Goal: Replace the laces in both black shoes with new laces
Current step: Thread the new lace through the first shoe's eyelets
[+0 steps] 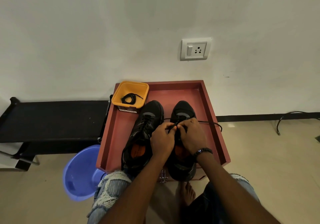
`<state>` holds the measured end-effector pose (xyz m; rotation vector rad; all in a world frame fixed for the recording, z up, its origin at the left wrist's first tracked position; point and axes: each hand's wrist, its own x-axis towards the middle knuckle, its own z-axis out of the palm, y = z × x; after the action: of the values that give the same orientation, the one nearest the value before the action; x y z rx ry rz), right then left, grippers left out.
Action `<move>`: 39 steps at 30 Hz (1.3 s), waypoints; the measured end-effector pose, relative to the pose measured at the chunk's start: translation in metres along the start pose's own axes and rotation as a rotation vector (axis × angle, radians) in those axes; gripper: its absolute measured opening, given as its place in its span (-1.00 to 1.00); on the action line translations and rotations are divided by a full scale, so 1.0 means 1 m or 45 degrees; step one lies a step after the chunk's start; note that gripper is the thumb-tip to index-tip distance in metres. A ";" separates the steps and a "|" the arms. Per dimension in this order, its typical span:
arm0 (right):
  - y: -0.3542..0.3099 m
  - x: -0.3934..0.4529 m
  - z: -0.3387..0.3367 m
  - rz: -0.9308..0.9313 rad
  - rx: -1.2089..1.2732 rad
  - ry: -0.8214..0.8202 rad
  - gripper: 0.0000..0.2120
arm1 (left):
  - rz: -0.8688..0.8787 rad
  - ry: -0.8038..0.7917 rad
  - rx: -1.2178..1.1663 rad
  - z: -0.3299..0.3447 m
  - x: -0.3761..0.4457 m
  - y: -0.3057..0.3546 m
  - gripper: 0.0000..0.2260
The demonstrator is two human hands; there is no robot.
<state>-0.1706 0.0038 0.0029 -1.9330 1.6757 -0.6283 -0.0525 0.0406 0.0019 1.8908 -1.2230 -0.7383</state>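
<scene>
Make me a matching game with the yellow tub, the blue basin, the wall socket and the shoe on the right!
Things:
1. yellow tub
2. blue basin
3. wall socket
4. right shoe

Descriptions:
A. on the floor beside the red tray
B. both hands, left hand and right hand, pinch its lace
C. holds a coiled black lace
D. up on the white wall

Pairs: 1-C, 2-A, 3-D, 4-B
</scene>
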 end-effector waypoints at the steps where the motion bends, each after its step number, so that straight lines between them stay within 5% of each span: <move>1: 0.001 0.001 0.000 0.008 0.010 -0.008 -0.83 | 0.017 -0.004 0.004 0.000 -0.001 -0.001 -0.82; 14: 0.021 0.006 0.003 -0.009 0.053 -0.055 -0.84 | 0.046 -0.269 -0.001 -0.015 0.029 -0.001 -0.85; 25: 0.024 0.003 -0.008 -0.020 0.065 -0.228 -0.78 | 0.147 -0.245 0.130 -0.013 0.022 0.002 -0.91; 39: 0.004 -0.007 -0.012 0.115 0.290 -0.064 -0.91 | -0.040 -0.232 -0.181 -0.006 0.013 -0.003 -0.88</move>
<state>-0.1822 0.0093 0.0098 -1.6906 1.5769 -0.6976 -0.0415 0.0309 0.0020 1.7601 -1.2188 -1.0060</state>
